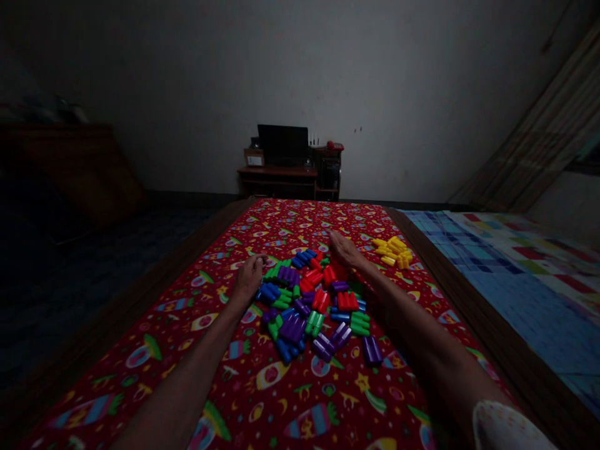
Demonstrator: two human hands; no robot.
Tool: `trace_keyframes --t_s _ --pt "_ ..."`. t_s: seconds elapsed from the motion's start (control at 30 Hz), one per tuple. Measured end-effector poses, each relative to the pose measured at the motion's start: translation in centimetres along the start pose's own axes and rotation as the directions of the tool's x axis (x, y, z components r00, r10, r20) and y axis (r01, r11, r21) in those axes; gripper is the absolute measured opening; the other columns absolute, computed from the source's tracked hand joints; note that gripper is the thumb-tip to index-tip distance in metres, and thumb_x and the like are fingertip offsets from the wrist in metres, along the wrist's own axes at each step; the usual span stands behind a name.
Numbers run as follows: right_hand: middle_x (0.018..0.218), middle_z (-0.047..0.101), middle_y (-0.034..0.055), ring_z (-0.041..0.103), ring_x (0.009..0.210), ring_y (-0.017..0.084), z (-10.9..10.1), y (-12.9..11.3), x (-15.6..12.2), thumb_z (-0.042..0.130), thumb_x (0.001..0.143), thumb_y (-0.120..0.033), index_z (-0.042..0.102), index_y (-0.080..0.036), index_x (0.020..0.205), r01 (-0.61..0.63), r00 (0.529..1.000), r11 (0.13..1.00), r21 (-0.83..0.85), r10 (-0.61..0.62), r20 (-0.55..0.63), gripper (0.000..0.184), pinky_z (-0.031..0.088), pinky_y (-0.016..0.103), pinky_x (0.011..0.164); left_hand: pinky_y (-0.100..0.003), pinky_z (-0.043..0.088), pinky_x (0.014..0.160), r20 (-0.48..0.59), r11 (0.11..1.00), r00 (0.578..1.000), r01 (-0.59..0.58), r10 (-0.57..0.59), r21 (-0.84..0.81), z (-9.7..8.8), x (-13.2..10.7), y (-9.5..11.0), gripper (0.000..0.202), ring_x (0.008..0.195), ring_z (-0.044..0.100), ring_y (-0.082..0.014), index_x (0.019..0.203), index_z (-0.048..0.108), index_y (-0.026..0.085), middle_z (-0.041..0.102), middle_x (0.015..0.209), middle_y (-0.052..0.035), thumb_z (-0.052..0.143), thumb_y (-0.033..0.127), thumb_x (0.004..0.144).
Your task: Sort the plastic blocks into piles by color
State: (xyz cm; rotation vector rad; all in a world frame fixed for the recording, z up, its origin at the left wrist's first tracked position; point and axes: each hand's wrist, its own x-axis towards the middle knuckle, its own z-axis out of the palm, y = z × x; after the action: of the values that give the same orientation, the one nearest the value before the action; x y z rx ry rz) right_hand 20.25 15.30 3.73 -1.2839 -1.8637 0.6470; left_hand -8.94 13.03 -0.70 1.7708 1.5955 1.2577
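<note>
Plastic building pieces shaped like joined tubes lie in a loose heap on a red patterned cloth (210,350). Among them are red pieces (347,301), purple pieces (293,328), green pieces (360,324) and blue pieces (269,292). My left hand (248,278) rests at the heap's left edge, fingers loosely bent, with nothing visible in them. At the far right edge of the heap is my right hand (345,250), its fingers stretched out side by side near the red pieces. Its palm side is hidden. Yellow pieces (394,251) form a separate pile to its right.
A dark wooden border (435,275) frames the cloth-covered surface. Beyond it, a desk (279,172) holds a black monitor (283,145) and a red telephone (334,145). Checked blue bedding (473,269) lies to the right; a wooden cabinet (70,169) stands at left.
</note>
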Motion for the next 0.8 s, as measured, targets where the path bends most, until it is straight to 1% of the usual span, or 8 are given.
trace_keyframes --t_s 0.07,0.17,0.23,0.33,0.43,0.53,0.63,0.8 --pt "0.102 0.067 0.0116 0.057 0.109 0.025 -0.1 0.4 1.6 0.028 0.09 -0.067 0.065 -0.018 0.092 -0.075 0.997 0.995 -0.07 0.076 0.003 0.062 0.039 0.04 0.1 -0.038 0.054 0.087 0.008 1.0 1.0 -0.008 0.008 -0.008 0.0 -0.1 0.1 0.035 0.093 0.069 -0.023 0.099 0.063 0.018 0.072 0.102 -0.0101 0.036 0.034 0.086" --pt "0.09 0.069 0.0092 0.061 0.093 0.023 1.2 0.2 2.2 0.03 0.09 -0.068 0.065 -0.017 0.08 -0.112 0.986 0.99 -0.086 0.121 0.117 0.063 0.045 0.037 0.091 -0.038 0.053 0.088 0.025 1.0 1.0 -0.019 0.019 -0.013 -0.1 -0.1 0.1 0.036 0.094 0.069 -0.0227 0.101 0.064 0.018 0.072 0.102 -0.0093 0.036 0.034 0.086" --pt "0.092 0.07 0.0067 0.062 0.095 0.021 2.7 -0.7 1.4 0.03 0.088 -0.07 0.068 -0.018 0.083 -0.039 0.974 0.999 -0.024 0.043 0.224 0.065 0.046 0.035 0.092 -0.038 0.054 0.087 0.029 1.0 0.999 -0.025 0.025 0.002 -0.1 -0.1 0.1 0.036 0.093 0.069 -0.0228 0.101 0.065 0.018 0.072 0.102 -0.009 0.035 0.034 0.086" --pt "0.105 0.07 0.0045 0.061 0.108 0.02 4.0 -2.7 -0.6 0.025 0.088 -0.073 0.071 -0.021 0.097 0.077 0.912 0.987 0.143 -0.127 0.391 0.07 0.043 0.035 0.098 -0.037 0.053 0.088 0.009 0.997 0.999 -0.034 0.033 0.075 -0.3 0.0 0.3 0.037 0.095 0.067 -0.0232 0.099 0.066 0.019 0.072 0.105 -0.0092 0.034 0.034 0.085" --pt "0.108 0.07 0.0051 0.06 0.112 0.023 2.8 -4.1 -2.4 0.024 0.09 -0.07 0.071 -0.022 0.105 0.121 0.929 0.976 0.182 -0.176 0.326 0.069 0.044 0.037 0.098 -0.036 0.05 0.092 -0.003 0.986 0.999 -0.042 0.043 0.159 -0.4 0.1 0.5 0.038 0.1 0.066 -0.0235 0.097 0.066 0.018 0.072 0.106 -0.0088 0.033 0.033 0.084" --pt "0.106 0.071 0.0079 0.063 0.105 0.026 0.1 -4.0 -3.9 0.042 0.089 -0.06 0.069 -0.019 0.112 0.083 0.978 0.996 0.043 -0.09 0.187 0.054 0.047 0.037 0.088 -0.036 0.049 0.092 0.023 0.98 0.998 -0.058 0.055 0.19 -0.5 0.2 0.6 0.039 0.1 0.065 -0.0235 0.096 0.067 0.019 0.072 0.106 -0.0083 0.032 0.033 0.084" --pt "0.095 0.073 0.0079 0.066 0.085 0.024 -1.4 -3.6 -5.3 0.062 0.081 -0.046 0.068 -0.017 0.113 0.053 0.955 0.993 -0.109 -0.018 0.295 0.044 0.047 0.031 0.073 -0.036 0.049 0.091 0.022 0.977 0.998 -0.064 0.061 0.204 -0.5 0.2 0.5 0.039 0.099 0.065 -0.0234 0.094 0.068 0.019 0.072 0.104 -0.008 0.033 0.033 0.084" --pt "0.075 0.069 0.003 0.056 0.066 0.014 -0.4 -4.5 -6.0 0.063 0.078 -0.024 0.073 -0.016 0.09 0.221 0.906 0.935 -0.276 -0.092 0.413 0.017 0.036 0.022 0.06 -0.035 0.05 0.09 0.026 0.974 0.996 -0.085 0.081 0.208 -0.5 0.3 0.3 0.038 0.098 0.065 -0.0233 0.094 0.068 0.019 0.072 0.103 -0.008 0.034 0.034 0.084"
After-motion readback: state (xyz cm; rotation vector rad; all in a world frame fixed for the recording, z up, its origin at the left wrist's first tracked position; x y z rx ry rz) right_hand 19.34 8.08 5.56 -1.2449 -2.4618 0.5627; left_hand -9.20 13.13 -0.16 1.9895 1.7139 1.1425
